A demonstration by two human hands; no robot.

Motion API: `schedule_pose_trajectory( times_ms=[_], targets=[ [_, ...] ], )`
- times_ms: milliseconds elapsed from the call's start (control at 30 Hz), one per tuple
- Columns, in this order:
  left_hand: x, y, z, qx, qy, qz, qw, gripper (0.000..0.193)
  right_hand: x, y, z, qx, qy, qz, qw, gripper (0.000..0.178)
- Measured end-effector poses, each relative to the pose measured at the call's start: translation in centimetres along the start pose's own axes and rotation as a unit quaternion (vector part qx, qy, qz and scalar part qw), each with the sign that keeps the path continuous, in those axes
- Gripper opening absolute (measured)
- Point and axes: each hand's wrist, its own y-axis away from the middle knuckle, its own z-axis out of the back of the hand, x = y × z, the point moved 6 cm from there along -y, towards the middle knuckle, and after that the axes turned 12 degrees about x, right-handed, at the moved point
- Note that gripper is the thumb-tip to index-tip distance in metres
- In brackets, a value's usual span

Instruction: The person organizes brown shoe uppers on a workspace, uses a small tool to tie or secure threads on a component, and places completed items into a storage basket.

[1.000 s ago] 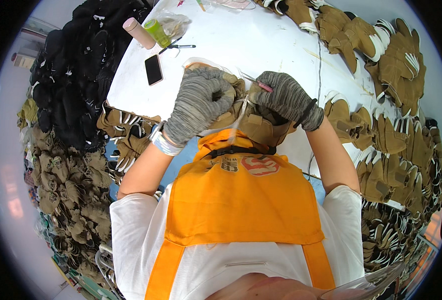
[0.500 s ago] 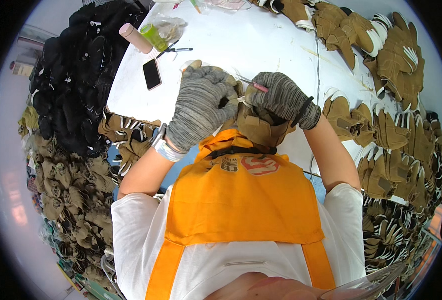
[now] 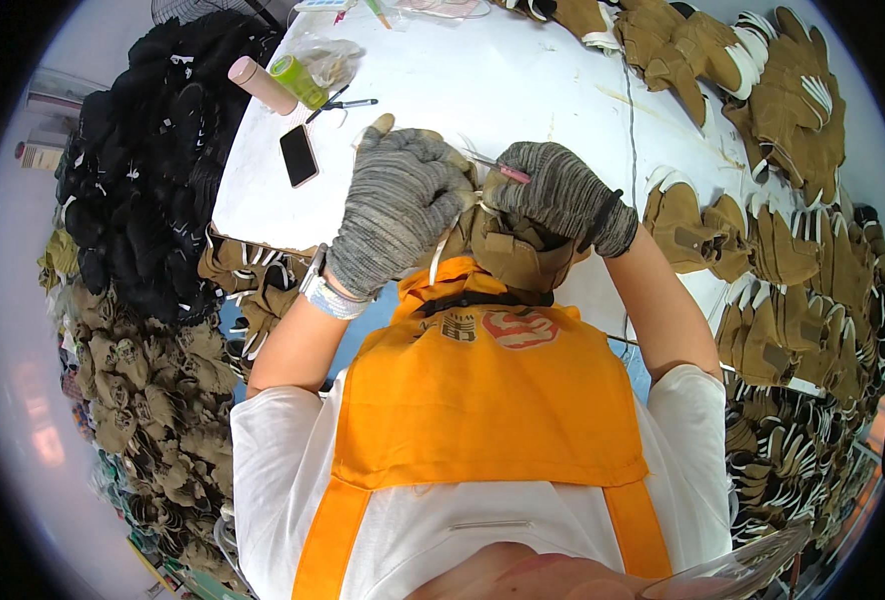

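My left hand (image 3: 400,205), in a grey striped knit glove, is closed around the edge of a brown work glove (image 3: 518,255). The brown glove lies in front of my apron, and a white strip (image 3: 441,258) hangs beside it under my left fingers. My right hand (image 3: 553,190), gloved alike, pinches the same piece from the other side. Held in that hand is a small pink-handled tool (image 3: 513,173), its thin metal tip pointing left above the brown glove. My fingertips meet near the middle and hide the spot they grip.
On the white table (image 3: 523,80) are a phone (image 3: 300,156), a pink bottle (image 3: 263,85), a green container (image 3: 300,82) and a dark pen-like tool (image 3: 348,103). Brown gloves (image 3: 788,250) line the right side. Black gloves (image 3: 143,180) and brown ones (image 3: 153,400) pile up left.
The whole view has shifted slightly. My left hand has turned a little and more of the white strip shows beneath it. Both hands keep their hold, the pink-handled tool still in the right.
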Motion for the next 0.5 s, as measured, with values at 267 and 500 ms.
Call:
schedule_pose_trajectory(
  times_ms=[267, 500],
  targets=[
    [3.6, 1.8, -4.5, 0.005, 0.517, 0.100, 0.850, 0.021, 0.1, 0.1, 0.1, -0.002, -0.056, -0.047, 0.997, 0.030],
    [4.2, 2.0, -1.9, -0.063, 0.689, 0.074, 0.718, 0.041, -0.5, 0.3, -0.3, -0.019, -0.039, -0.024, 0.999, 0.030]
  ],
)
